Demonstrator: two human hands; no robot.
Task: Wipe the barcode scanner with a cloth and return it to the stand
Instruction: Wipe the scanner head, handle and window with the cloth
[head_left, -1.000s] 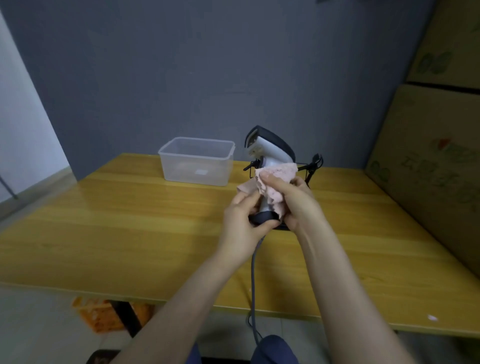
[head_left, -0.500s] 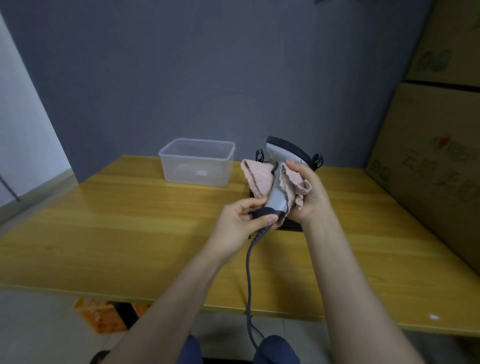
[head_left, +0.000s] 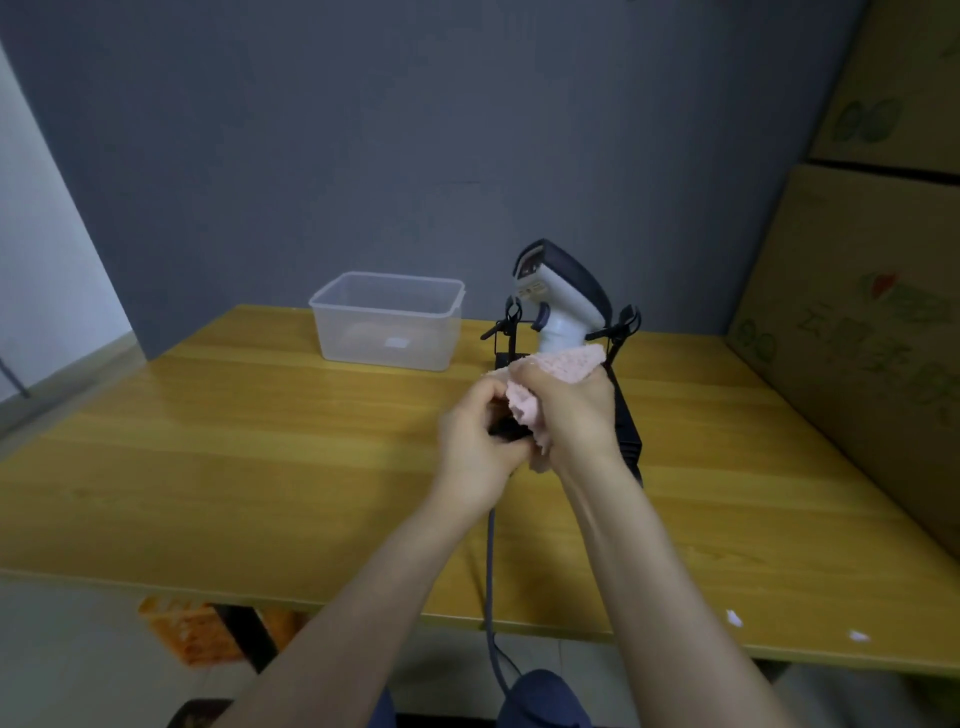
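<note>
While both hands grip it above the table, scanner under wipe, stand vacant.

Left hand (head_left: 475, 441) closed round the dark base of the handle; right hand (head_left: 569, 410) closed over the soft pink terry cloth (head_left: 563, 364), wrapped on the handle of the grey-and-white pistol-shaped plastic barcode scanner (head_left: 558, 291), head upright above the fists. Grey cable (head_left: 491, 561) hangs below the left hand. Black wire-armed stand (head_left: 626, 415) just behind the right hand. Judged light, rigid, smooth-shelled: hold by the handle, mind cable drag. Clear rectangular plastic tub (head_left: 389, 322), beyond the left hand, on the yellow wooden table (head_left: 208, 467); contents indistinct, possibly a pale label.
</note>
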